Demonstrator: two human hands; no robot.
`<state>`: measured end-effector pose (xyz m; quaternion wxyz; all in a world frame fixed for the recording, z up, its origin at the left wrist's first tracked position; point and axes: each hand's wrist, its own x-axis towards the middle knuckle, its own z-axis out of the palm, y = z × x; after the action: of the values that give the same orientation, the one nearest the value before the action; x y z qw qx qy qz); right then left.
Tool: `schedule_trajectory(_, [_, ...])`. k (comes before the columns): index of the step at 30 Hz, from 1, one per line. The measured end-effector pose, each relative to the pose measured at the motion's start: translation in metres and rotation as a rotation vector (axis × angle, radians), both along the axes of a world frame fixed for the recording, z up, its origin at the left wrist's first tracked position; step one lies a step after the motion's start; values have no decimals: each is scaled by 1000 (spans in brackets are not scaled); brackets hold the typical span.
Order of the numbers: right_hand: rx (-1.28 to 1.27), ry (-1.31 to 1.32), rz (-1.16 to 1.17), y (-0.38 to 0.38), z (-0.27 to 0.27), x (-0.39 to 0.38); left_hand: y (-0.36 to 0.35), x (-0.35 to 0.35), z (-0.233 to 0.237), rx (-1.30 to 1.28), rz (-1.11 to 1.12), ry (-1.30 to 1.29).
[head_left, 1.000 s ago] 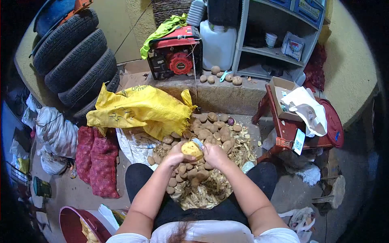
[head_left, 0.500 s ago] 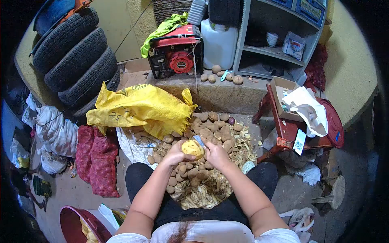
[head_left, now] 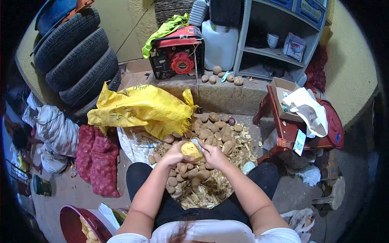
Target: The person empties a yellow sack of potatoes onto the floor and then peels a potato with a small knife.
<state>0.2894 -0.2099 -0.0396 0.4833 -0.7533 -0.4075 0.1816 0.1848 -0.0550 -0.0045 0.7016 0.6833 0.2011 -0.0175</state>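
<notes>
My left hand (head_left: 175,155) is closed around a potato (head_left: 191,150), mostly peeled and pale yellow with a few brownish patches. On its right side, my right hand (head_left: 213,154) grips a light blue peeler (head_left: 196,142) against the potato; the fingers partly cover the tool. Below and beyond both hands lies a heap of unpeeled brown potatoes (head_left: 210,130). Peelings (head_left: 204,197) are piled between my knees and scattered along the heap's right side.
A yellow sack (head_left: 137,109) and red mesh bags (head_left: 103,162) lie left. Peeled potatoes fill part of a maroon tub (head_left: 67,216). A generator (head_left: 178,60) stands on the ledge with another peeler (head_left: 226,75). Right is a red table (head_left: 283,129). A person's arm (head_left: 35,142) shows far left.
The peeler has shifted slightly left and down along the potato, with my right hand following. The potato is turned a little. At the far left edge, a person has come into view.
</notes>
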Motion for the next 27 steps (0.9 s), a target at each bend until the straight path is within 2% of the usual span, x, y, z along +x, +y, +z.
schedule_trajectory(1, [-1,0,6,0,-2,0,6,0,-7,-189,-34,-45])
schedule_trajectory(2, [69,41,11,0,3,-2,7,0,-10,-188,-30,-46])
schedule_trajectory(4, [144,81,7,1,4,-2,2,5,-15,342,1,21])
schedule_trajectory(5, [-54,101,-25,3,-1,-3,-16,4,2,641,65,90])
schedule_trajectory(6, [-256,123,-56,5,-6,-5,-16,5,-7,640,58,88])
schedule_trajectory(7, [-193,46,-115,6,-11,-10,-15,7,-22,526,85,61])
schedule_trajectory(9, [-166,114,-111,6,-9,-10,-13,7,-21,250,104,57])
schedule_trajectory(11, [-124,183,-109,8,-4,-8,-11,8,-20,269,103,52])
schedule_trajectory(13, [-179,734,-128,7,5,-4,-10,9,-27,238,102,21])
schedule_trajectory(14, [-180,736,-131,7,6,-2,-9,10,-31,236,99,23])
schedule_trajectory(16, [-96,1015,-147,10,8,0,-6,10,-38,410,85,35])
schedule_trajectory(21, [38,1213,-110,6,2,9,-4,10,-36,400,69,38])
schedule_trajectory(23, [63,1487,-52,0,-3,20,-6,9,-31,408,50,38])
schedule_trajectory(27, [112,1360,-173,5,-8,19,-9,9,-27,406,47,31])
